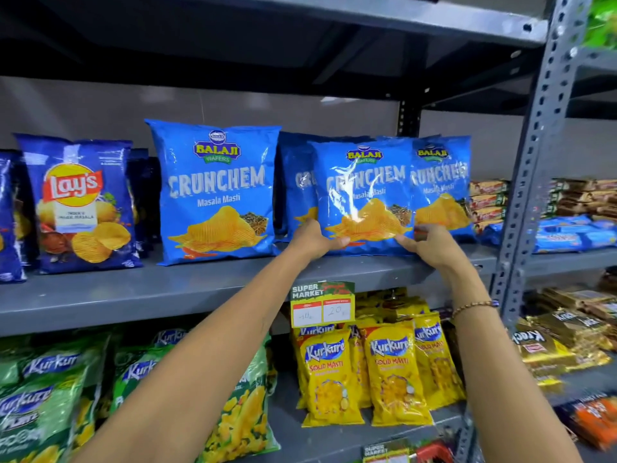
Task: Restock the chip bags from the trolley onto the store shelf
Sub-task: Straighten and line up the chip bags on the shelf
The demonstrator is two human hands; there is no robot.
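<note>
A light blue Crunchem chip bag (362,192) stands upright on the grey middle shelf (133,292). My left hand (312,240) grips its lower left corner and my right hand (430,243) grips its lower right corner. Behind it stand two more Crunchem bags, one at the left (293,185) and one at the right (444,185), both partly hidden. Another Crunchem bag (217,192) stands alone further left. The trolley is out of view.
Dark blue Lay's bags (80,205) fill the shelf's left end. Biscuit packs (487,202) sit right of the Crunchem bags. A grey upright post (531,182) divides the racks. Below hang a price tag (322,305), yellow Kurkure bags (394,372) and green Kurkure bags (43,389).
</note>
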